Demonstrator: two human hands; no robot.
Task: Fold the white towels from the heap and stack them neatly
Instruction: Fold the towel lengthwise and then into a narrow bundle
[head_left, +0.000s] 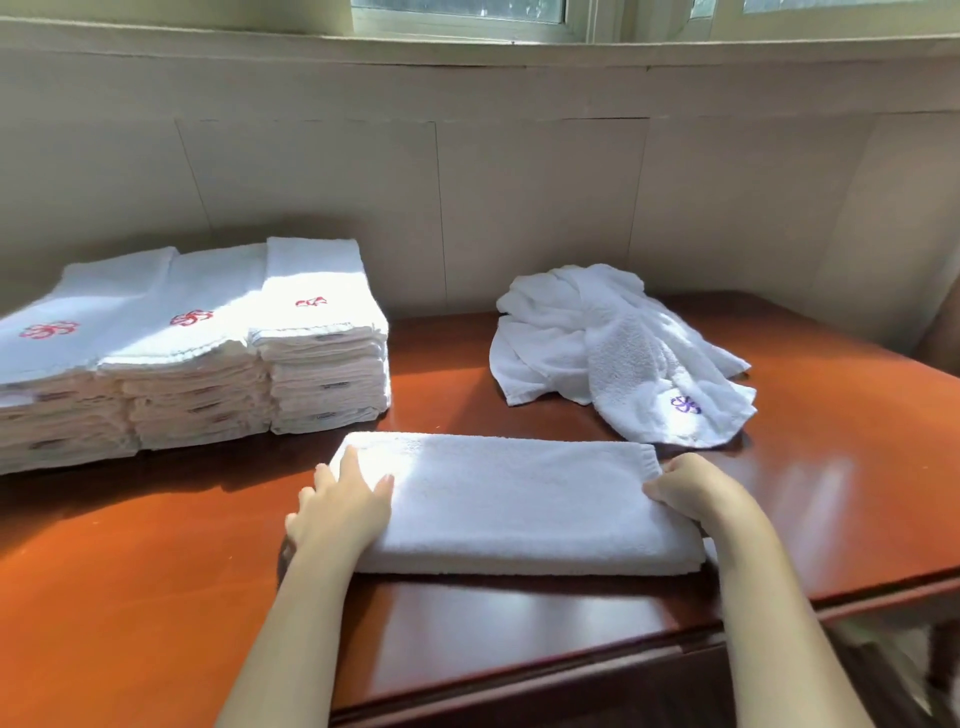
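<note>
A white towel (514, 501), folded into a long flat strip, lies across the near middle of the wooden table (130, 597). My left hand (340, 504) rests flat on its left end with the fingers straight. My right hand (685, 488) grips the towel's right end, fingers curled round the edge. Behind on the right lies a loose heap of white towels (613, 348), one showing a purple emblem. At the back left stand three stacks of folded white towels (208, 353) with red emblems on top.
A beige panelled wall (519, 197) runs right behind the table, with a window sill above. The table's front edge (571, 660) runs just below my forearms and drops away at the right. Bare wood shows between the stacks and the heap.
</note>
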